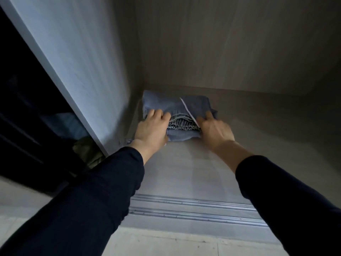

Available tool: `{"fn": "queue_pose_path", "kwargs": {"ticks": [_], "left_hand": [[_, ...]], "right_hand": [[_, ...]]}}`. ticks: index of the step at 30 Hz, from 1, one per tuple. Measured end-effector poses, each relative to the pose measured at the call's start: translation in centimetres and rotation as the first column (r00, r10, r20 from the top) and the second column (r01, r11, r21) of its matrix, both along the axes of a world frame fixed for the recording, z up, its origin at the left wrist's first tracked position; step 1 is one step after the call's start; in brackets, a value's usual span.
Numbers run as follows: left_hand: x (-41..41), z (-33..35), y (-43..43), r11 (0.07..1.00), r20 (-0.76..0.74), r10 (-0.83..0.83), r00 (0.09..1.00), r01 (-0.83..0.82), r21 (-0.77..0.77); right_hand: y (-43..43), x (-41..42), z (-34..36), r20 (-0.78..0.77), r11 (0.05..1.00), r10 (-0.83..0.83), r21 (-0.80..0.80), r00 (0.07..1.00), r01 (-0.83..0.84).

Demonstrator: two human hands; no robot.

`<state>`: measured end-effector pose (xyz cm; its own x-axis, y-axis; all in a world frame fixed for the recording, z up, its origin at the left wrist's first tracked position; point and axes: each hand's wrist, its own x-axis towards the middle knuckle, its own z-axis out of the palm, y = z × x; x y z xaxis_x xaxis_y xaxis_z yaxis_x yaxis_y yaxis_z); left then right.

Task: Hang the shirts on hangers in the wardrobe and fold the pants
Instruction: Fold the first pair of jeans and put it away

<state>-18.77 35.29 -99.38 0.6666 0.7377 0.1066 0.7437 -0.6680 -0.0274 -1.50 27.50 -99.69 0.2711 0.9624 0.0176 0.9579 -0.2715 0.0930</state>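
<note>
A folded pair of blue pants (171, 106) lies on the wardrobe floor (184, 172), tucked into the back left corner. Its gathered elastic waistband (182, 124) faces me, and a white label edge runs across the top. My left hand (150, 129) grips the bundle's left side, fingers curled over the top. My right hand (215, 131) holds the right side, fingers on the fabric. Both arms wear dark sleeves. No shirts or hangers are in view.
The wardrobe's pale side panel (73, 71) rises on the left, the back wall (230, 52) beyond. Metal sliding-door tracks (193, 207) cross the front edge. Left of the panel, a dark compartment holds an olive garment (88, 152) and something blue (64, 122).
</note>
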Motion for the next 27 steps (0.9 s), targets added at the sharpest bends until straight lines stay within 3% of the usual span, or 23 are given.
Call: {"fn": "queue_pose_path", "kwargs": {"ticks": [10,18,23,27], "left_hand": [[1.7,-2.0,5.8,0.998,0.083,0.046,0.995,-0.050,0.040],[2.5,-3.2,9.1,0.993,0.043,0.094,0.995,-0.090,-0.074],[2.3,-3.0,7.7,0.988,-0.034,0.100,0.994,-0.103,-0.114],[1.6,-2.8,4.5,0.978,0.048,0.113,0.992,-0.102,-0.181]], "right_hand": [[5.6,2.6,-2.8,-0.219,1.000,-0.011,0.001,0.976,0.011],[9.0,3.9,-4.7,-0.314,0.996,0.061,-0.043,0.947,-0.079],[7.5,3.3,-4.1,-0.427,0.999,0.015,-0.029,0.904,-0.030],[3.7,1.8,-3.3,-0.498,1.000,-0.010,-0.025,0.867,-0.003]]}}
